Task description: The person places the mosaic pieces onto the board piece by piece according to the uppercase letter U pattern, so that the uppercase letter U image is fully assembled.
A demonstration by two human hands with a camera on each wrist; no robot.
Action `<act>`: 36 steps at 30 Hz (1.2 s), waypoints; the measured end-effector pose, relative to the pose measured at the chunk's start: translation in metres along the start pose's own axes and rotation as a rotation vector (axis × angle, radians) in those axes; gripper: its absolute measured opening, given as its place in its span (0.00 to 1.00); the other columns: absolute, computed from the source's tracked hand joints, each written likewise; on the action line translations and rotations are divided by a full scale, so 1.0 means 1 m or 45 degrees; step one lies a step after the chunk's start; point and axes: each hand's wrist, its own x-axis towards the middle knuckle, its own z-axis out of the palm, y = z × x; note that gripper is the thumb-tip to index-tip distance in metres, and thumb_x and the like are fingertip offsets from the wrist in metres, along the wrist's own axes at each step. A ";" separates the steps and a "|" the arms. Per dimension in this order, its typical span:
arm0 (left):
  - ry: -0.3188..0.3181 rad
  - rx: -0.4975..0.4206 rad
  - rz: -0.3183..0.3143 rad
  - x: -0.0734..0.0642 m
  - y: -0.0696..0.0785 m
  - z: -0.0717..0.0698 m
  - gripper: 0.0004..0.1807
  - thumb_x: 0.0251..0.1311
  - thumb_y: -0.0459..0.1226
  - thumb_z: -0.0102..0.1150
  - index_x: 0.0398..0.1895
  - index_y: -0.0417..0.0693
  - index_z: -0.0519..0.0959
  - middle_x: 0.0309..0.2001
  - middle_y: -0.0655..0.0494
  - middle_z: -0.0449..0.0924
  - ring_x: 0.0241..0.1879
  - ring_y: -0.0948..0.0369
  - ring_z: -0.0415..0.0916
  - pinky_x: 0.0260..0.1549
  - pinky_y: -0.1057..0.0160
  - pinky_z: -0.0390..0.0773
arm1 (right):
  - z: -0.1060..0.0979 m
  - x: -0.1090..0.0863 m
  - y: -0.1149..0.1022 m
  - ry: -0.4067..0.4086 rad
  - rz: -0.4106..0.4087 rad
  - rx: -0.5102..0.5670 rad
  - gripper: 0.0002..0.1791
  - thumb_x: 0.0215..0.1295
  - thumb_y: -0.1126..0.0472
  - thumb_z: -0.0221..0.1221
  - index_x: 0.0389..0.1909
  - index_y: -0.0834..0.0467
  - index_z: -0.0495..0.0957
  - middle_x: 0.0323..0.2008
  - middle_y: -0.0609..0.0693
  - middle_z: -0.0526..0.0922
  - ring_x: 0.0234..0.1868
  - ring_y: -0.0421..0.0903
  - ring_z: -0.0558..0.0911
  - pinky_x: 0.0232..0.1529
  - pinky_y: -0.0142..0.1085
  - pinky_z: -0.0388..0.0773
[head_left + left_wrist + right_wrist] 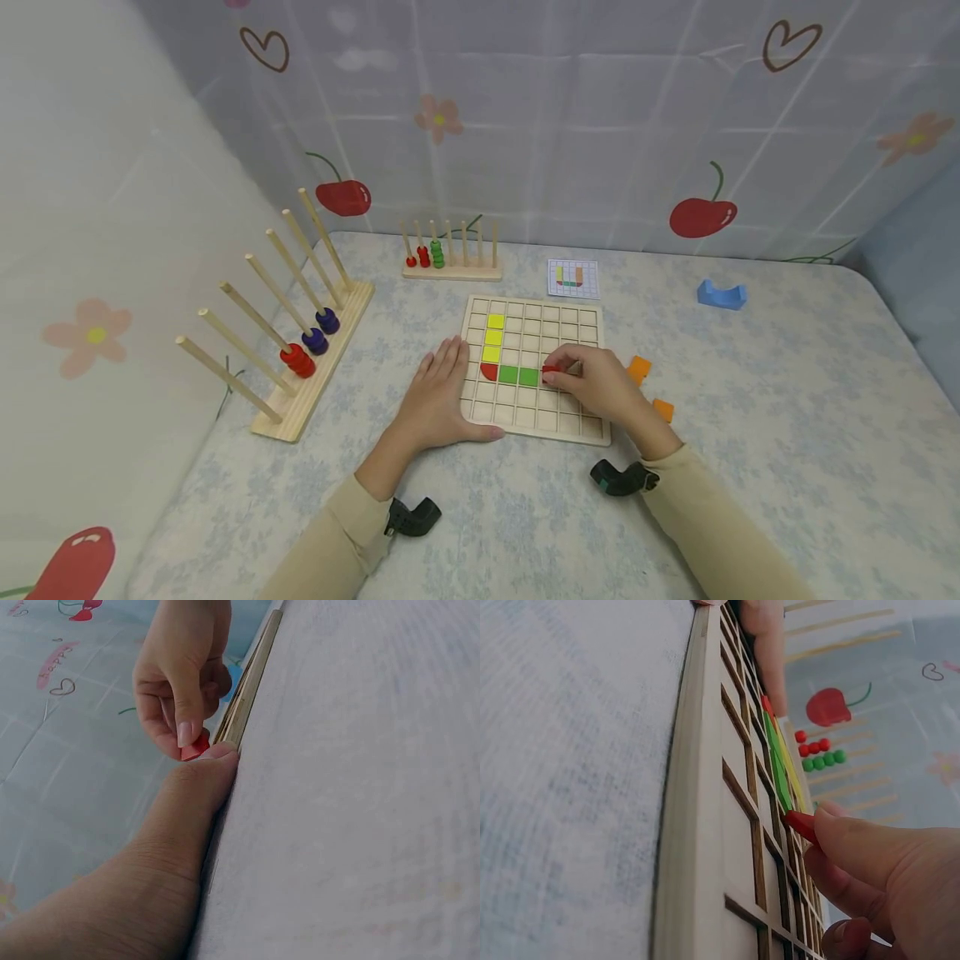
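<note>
A wooden grid board (540,421) lies on the table. Three yellow tiles (492,337) stand in a column in it, with a rounded red tile (489,372) below and two green tiles (518,377) beside that. My right hand (600,382) pinches another red tile (802,825) between thumb and finger, right at the end of the green row; whether it is fully seated in its cell I cannot tell. Along the board's left edge rests my left hand (442,400), fingers straight, its thumb (221,754) against the near edge.
A pattern card (573,278) lies behind the board. Orange tiles (663,410) lie to its right, partly behind my right hand, and a blue curved block (722,295) farther off. Peg stands with rings occupy the left (315,400) and the back (452,273).
</note>
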 end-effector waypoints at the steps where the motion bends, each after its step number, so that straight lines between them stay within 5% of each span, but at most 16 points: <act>1: 0.003 -0.002 0.002 0.000 0.000 0.000 0.79 0.33 0.79 0.60 0.80 0.43 0.37 0.81 0.49 0.34 0.81 0.56 0.30 0.78 0.50 0.37 | 0.000 0.000 0.000 -0.005 0.000 0.001 0.06 0.63 0.52 0.67 0.39 0.44 0.84 0.32 0.41 0.84 0.28 0.43 0.77 0.33 0.36 0.74; 23: 0.004 -0.003 -0.002 0.000 0.001 -0.001 0.79 0.34 0.79 0.60 0.80 0.42 0.38 0.81 0.49 0.35 0.81 0.56 0.30 0.78 0.49 0.38 | 0.004 0.001 0.004 -0.014 -0.063 -0.100 0.09 0.60 0.50 0.69 0.40 0.47 0.86 0.41 0.42 0.80 0.39 0.42 0.76 0.42 0.37 0.75; 36: 0.006 0.002 0.002 0.000 0.000 0.000 0.79 0.33 0.80 0.59 0.80 0.42 0.37 0.81 0.49 0.34 0.81 0.56 0.30 0.78 0.49 0.38 | 0.002 -0.004 0.001 -0.045 -0.096 -0.151 0.10 0.63 0.52 0.67 0.44 0.48 0.89 0.41 0.40 0.79 0.38 0.40 0.76 0.38 0.34 0.74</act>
